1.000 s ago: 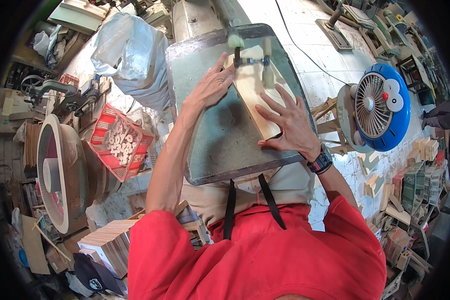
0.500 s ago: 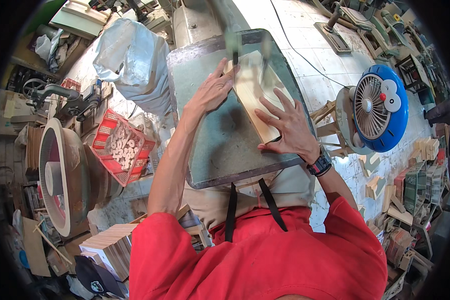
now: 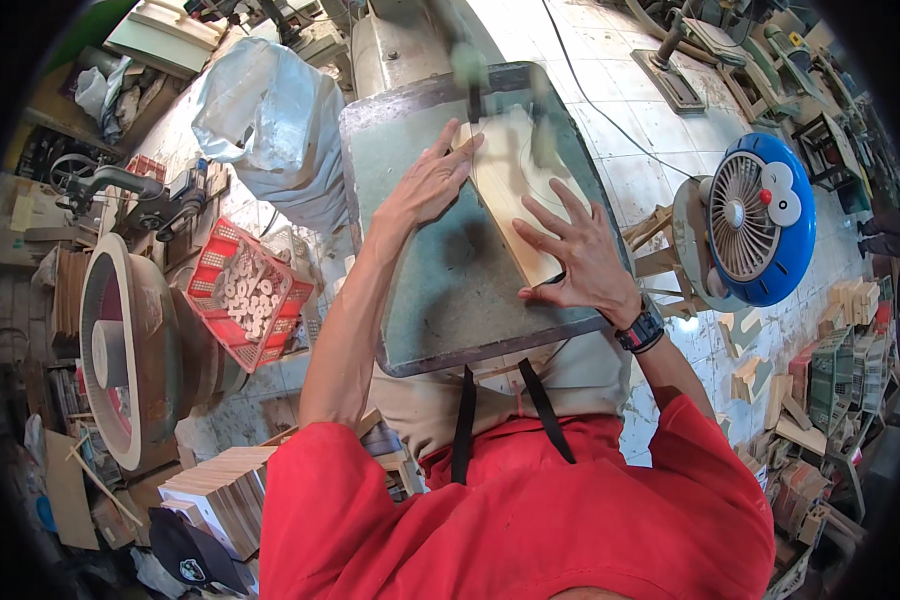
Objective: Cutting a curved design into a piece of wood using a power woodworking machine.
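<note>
A pale wooden board [image 3: 500,190] lies slantwise on a grey-green metal machine table [image 3: 425,320] with a dark rim. A thin curved line runs along its upper face. Flat against the board's left edge, near its far end, rests my left hand [image 3: 432,185] with fingers stretched out. My right hand [image 3: 588,258] lies spread over the near right part, its thumb at the near end. Above the far end hangs a blurred greenish machine part [image 3: 470,75] with a dark piece below it, close to my left fingertips. What touches the wood there is too smeared to make out.
A blue fan [image 3: 760,220] stands to the right. On the left are a red plastic basket [image 3: 205,285] of small pale pieces, a big round machine wheel [image 3: 110,355] and a plastic-covered bundle [image 3: 260,110]. Stacked wooden boards [image 3: 215,490] lie at lower left.
The view has shifted slightly, with the table a little lower and to the right. Both hands keep nearly the same places on the board; any sliding of it is too slight to tell.
</note>
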The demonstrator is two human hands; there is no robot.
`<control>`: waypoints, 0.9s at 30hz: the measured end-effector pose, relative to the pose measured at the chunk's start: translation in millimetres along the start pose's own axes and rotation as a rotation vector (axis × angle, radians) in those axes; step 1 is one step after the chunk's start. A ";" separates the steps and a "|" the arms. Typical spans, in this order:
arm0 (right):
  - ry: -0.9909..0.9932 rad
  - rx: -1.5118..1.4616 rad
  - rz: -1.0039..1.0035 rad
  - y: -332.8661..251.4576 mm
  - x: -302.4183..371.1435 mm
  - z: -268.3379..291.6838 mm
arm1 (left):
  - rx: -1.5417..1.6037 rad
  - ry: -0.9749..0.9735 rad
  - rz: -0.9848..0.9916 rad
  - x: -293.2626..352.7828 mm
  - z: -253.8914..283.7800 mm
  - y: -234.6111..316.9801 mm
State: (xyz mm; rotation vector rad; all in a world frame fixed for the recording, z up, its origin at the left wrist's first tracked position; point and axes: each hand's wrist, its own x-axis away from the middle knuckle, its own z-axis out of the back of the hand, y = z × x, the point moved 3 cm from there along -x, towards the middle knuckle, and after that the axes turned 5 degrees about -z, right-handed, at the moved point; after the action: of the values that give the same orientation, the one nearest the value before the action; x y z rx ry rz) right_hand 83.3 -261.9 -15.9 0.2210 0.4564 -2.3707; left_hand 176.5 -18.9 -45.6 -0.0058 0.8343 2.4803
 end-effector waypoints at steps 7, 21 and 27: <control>0.009 0.027 0.013 1.0 -2.6 -1.7 | -0.006 -0.066 0.002 0.5 2.3 -2.3; 0.011 0.041 0.017 1.3 -0.2 -1.2 | 0.022 -0.015 0.022 1.4 -0.4 -0.8; -0.003 0.049 0.019 -3.0 -3.7 -0.5 | 0.018 -0.005 0.032 3.9 1.3 -5.1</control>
State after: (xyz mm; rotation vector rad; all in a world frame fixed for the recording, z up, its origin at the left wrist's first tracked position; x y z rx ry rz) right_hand 84.0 -257.4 -14.5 0.2429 0.3932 -2.3654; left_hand 175.8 -12.9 -48.0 0.0199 0.8605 2.5019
